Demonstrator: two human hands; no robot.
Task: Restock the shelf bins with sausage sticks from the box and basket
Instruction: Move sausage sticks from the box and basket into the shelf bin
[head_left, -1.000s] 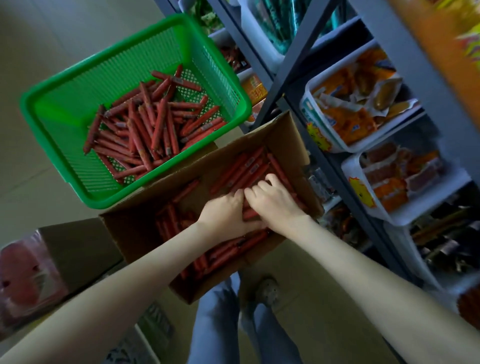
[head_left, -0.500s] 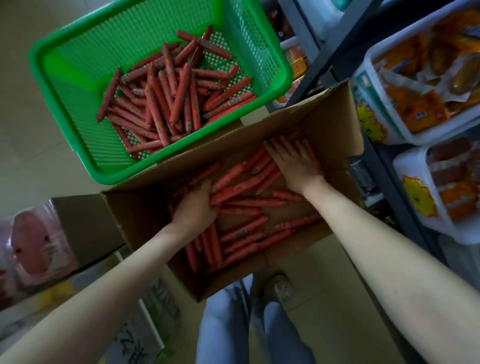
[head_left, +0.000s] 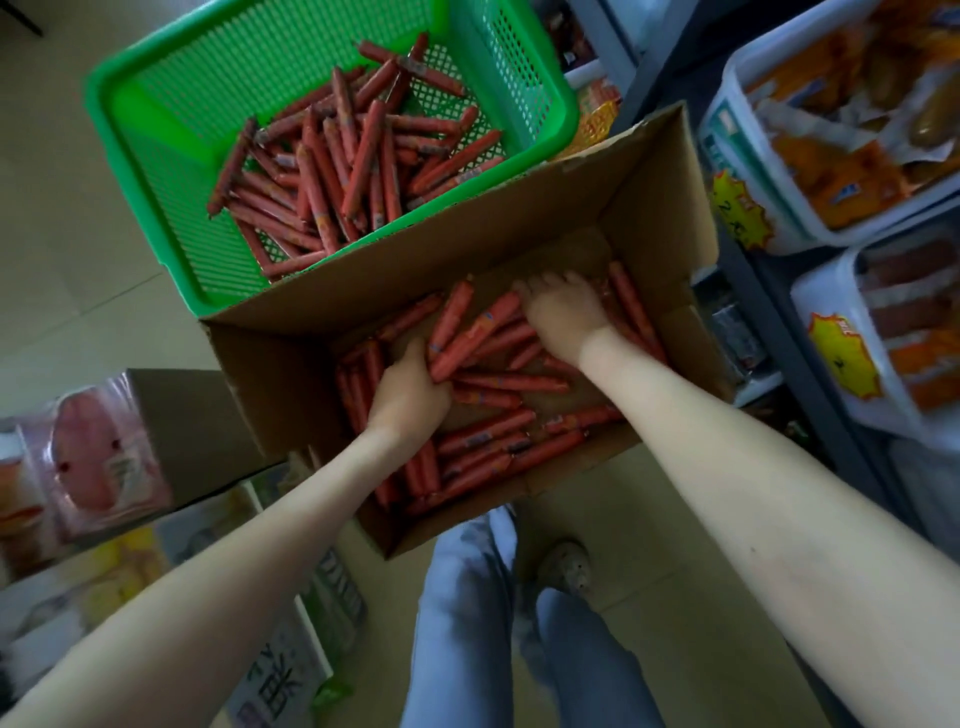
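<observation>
Both hands are inside an open cardboard box (head_left: 654, 208) with red sausage sticks (head_left: 498, 384) scattered over its bottom. My left hand (head_left: 408, 392) lies at the box's left middle, its fingers curled round the ends of a small bunch of sticks (head_left: 467, 332). At the far right of the box my right hand (head_left: 563, 312) rests palm down on more sticks, fingers bent over them. Behind the box stands a green plastic basket (head_left: 156, 156) with a heap of the same sausage sticks (head_left: 343, 166).
A dark metal shelf (head_left: 779, 291) runs along the right, holding white bins (head_left: 727, 130) of orange snack packs and another bin (head_left: 826, 291) of packaged goods. Cartons and a wrapped meat pack (head_left: 98, 467) stand at the left. My legs and a shoe (head_left: 566, 566) show below the box.
The view has shifted down and right. My left hand has closed on a bunch of sticks in the box. My right hand has drawn in over the sticks at the far right.
</observation>
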